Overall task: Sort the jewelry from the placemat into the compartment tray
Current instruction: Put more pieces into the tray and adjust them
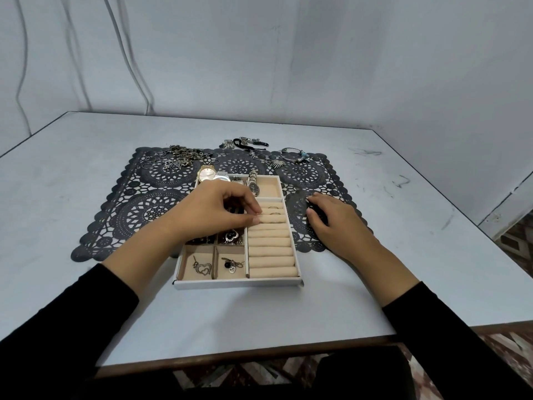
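Left hand (219,209) over tray (239,284), thumb and fingertips pinched together at ring rolls (272,249). Probably seating ring in slot, though no ring visible in pinch. Right hand (331,220) loosely curled on placemat (129,197) beside tray, holding nothing, likely steadying. Unsorted rings (157,163) lay at mat's far left.

No legible text, label, brand, number or sign anywhere. Dials of the gold watch (206,174) and the dark-faced watch (253,188) at the far end of the tray (239,282): too small and blurred to read.
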The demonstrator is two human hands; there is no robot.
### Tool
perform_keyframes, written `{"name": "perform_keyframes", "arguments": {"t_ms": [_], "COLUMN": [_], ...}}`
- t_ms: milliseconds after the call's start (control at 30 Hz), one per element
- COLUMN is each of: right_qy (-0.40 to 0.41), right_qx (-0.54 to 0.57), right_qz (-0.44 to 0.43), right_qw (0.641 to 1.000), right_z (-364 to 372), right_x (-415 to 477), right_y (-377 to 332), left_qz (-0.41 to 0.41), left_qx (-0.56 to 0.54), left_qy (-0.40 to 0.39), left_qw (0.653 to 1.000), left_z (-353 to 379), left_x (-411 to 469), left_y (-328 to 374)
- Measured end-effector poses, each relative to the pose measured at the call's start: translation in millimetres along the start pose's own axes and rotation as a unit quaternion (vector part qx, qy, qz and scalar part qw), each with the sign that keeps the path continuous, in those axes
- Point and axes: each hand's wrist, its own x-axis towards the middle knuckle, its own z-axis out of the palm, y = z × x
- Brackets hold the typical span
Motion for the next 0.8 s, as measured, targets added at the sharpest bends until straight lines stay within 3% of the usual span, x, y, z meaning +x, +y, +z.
{"name": "perform_keyframes", "arguments": {"t_ms": [800], "right_qy": [0.005], "right_qx": [0.016], "right_qz": [-0.004], "right_qw": [1.000], "right_z": [1.5], "right_x": [1.9], "right_y": [3.5], "left_qz": [-0.018], "left_qx": [-0.029], "left_qy": [0.022], "left_qw": [0.999], "left_z": [4.4], "left_x": [-0.2], "left_y": [0.3]}}
